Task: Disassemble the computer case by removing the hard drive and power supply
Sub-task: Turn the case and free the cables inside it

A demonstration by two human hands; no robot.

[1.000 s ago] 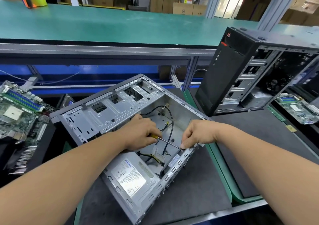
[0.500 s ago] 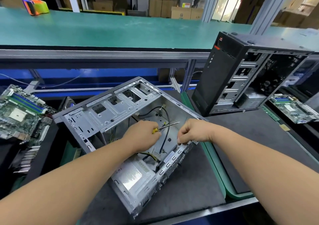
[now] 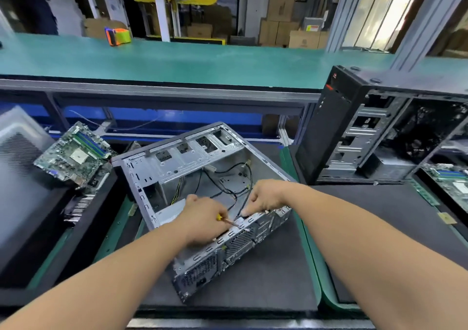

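The surface (image 3: 291,266) is a dark mat edged in green, set below a long green bench (image 3: 177,61) on a metal frame; cardboard boxes (image 3: 281,23) are stacked in the room behind the bench, and an orange and green object (image 3: 117,36) lies on the bench top. The open computer case (image 3: 202,178) lies on its side at the centre of the surface, open face up, and serves as the reference for all positions. The power supply (image 3: 168,212) sits inside the case at its near left corner, partly hidden by the left forearm. Black cables (image 3: 235,183) run loose across the case floor. The left hand (image 3: 202,219) has a closed grip on a screwdriver (image 3: 228,222) with a yellow handle; the shaft points to the case's near rear edge. The right hand (image 3: 266,198) has its fingers curled at that same edge, next to the screwdriver tip; what it grips cannot be told. A hard drive cannot be made out in the case. Left of the case, a bare motherboard (image 3: 73,152) rests tilted on other parts. Right of the case, a second black tower (image 3: 367,132) stands upright with its side open. Further right, another circuit board (image 3: 453,183) lies flat.
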